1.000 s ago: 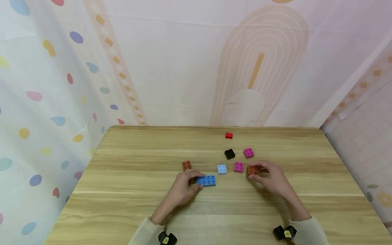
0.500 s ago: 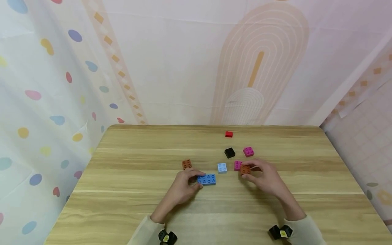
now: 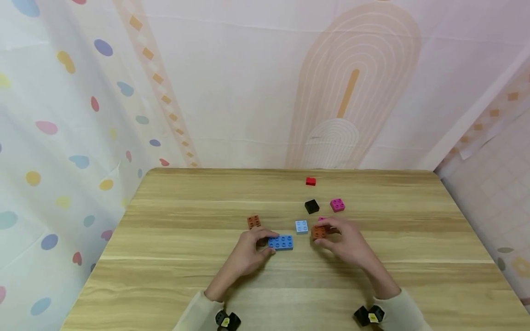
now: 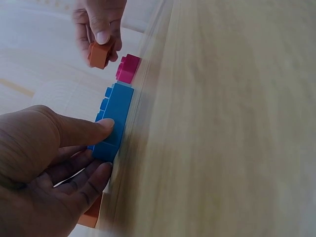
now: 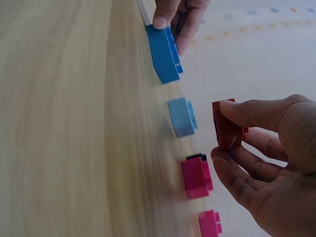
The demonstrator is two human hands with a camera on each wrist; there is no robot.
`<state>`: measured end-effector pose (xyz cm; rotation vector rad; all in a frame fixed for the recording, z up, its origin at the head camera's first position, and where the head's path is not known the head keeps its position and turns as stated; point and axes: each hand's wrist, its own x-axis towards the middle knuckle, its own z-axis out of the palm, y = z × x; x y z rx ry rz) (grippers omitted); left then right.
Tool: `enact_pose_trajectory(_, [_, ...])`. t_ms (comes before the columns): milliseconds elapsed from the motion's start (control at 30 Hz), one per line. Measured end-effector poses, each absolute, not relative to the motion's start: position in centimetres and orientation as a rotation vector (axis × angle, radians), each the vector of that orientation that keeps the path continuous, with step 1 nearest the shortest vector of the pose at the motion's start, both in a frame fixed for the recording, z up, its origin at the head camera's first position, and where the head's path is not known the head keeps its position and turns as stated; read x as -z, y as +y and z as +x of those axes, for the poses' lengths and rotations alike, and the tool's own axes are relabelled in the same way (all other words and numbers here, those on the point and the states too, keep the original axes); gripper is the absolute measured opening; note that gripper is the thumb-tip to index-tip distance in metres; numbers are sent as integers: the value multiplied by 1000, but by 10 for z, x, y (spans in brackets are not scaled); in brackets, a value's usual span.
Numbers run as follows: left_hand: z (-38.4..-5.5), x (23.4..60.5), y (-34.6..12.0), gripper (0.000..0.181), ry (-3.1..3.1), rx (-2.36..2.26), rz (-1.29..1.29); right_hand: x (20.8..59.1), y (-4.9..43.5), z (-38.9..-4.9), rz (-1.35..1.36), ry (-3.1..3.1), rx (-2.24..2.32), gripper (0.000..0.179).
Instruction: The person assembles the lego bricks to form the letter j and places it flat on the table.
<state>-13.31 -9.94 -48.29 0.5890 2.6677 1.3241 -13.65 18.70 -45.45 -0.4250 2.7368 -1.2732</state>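
Observation:
My left hand [image 3: 247, 252] grips the left end of a long blue toy brick [image 3: 283, 242] on the table, thumb on its near side. Between thumb and fingers my right hand [image 3: 348, 241] pinches an orange-brown toy brick [image 3: 319, 232], raised above the table in the right wrist view. A light blue brick [image 3: 301, 226] sits between the two hands. Just behind the held brick, a magenta brick [image 5: 196, 177] is mostly covered in the head view. Another orange-brown brick [image 3: 254, 221] lies right behind my left fingers.
Farther back on the wooden table [image 3: 186, 276] are a black brick [image 3: 312, 206], a second magenta brick [image 3: 337, 205] and a small red brick [image 3: 311, 181]. A patterned curtain [image 3: 232, 92] hangs along the table's far edge.
My right hand has carried the orange-brown brick leftward, passing in front of the nearer magenta brick toward the light blue one. The left hand stays on the long blue brick.

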Motion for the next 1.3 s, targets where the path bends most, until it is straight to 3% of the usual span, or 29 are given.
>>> enact_pose_trajectory(767, [-135,484,-97,30,2664,-1332,649,471,145,-135,-604,2729,1282,35])
enact_pose_trajectory(1300, [-136,484,-97,30,2656,-1323,640,471,136,-132,-561,2783,1227,37])
